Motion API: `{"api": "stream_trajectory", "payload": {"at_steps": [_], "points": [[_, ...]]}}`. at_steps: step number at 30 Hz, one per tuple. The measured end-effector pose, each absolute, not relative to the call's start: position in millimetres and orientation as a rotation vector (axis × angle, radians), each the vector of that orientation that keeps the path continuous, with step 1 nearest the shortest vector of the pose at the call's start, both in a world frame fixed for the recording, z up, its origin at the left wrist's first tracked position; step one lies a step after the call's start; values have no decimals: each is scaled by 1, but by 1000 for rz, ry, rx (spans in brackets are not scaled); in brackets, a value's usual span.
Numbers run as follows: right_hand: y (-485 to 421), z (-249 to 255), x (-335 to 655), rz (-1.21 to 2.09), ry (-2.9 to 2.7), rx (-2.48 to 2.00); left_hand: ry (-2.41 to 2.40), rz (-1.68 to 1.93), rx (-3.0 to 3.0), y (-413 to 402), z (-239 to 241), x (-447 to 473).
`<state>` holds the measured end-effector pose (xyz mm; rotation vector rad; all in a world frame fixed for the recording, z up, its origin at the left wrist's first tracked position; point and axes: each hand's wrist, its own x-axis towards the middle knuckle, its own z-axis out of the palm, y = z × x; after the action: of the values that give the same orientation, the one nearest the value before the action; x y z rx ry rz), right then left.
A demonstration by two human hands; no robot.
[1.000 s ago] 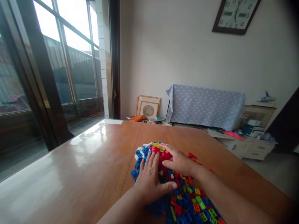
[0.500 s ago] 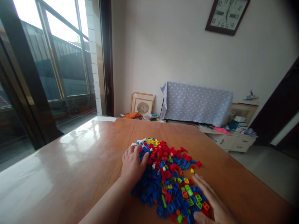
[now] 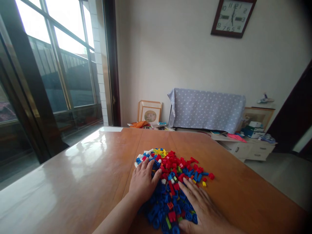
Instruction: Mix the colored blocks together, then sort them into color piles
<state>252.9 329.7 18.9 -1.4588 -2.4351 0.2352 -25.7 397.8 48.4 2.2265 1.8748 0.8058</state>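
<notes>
A heap of small plastic building bricks (image 3: 168,188) in blue, red, yellow, white and green is spread over the brown table. My left hand (image 3: 145,180) rests palm down on the heap's left side, fingers apart, touching blue bricks. On the right, my right hand (image 3: 201,203) is spread over the near part of the heap, its thumb low and its fingers pointing forward. What lies beneath both palms is hidden. Red bricks (image 3: 173,161) gather at the far side, with yellow bricks (image 3: 161,152) behind them. A lone yellow brick (image 3: 204,184) lies just right of the heap.
The glossy wooden table (image 3: 73,195) extends to both sides. A white sheet (image 3: 111,129) lies at its far left edge. Beyond stand a low cabinet (image 3: 253,151), a polka-dot cloth (image 3: 207,109) over something, and framed pictures (image 3: 149,112). A clock (image 3: 233,18) hangs on the wall.
My right hand has moved left and forward from the heap's right edge, now covering the green and orange bricks there. My left hand stays on the left side; the view has shifted slightly.
</notes>
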Motion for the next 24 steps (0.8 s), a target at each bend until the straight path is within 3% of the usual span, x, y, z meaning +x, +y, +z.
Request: {"api": "stream_trajectory", "payload": {"at_steps": [12, 24], "points": [[394, 29, 205, 22, -2163, -1208, 1705, 794, 2324, 393, 55, -27], [464, 53, 160, 430, -1935, -1250, 1545, 839, 2355, 389, 57, -30]]}}
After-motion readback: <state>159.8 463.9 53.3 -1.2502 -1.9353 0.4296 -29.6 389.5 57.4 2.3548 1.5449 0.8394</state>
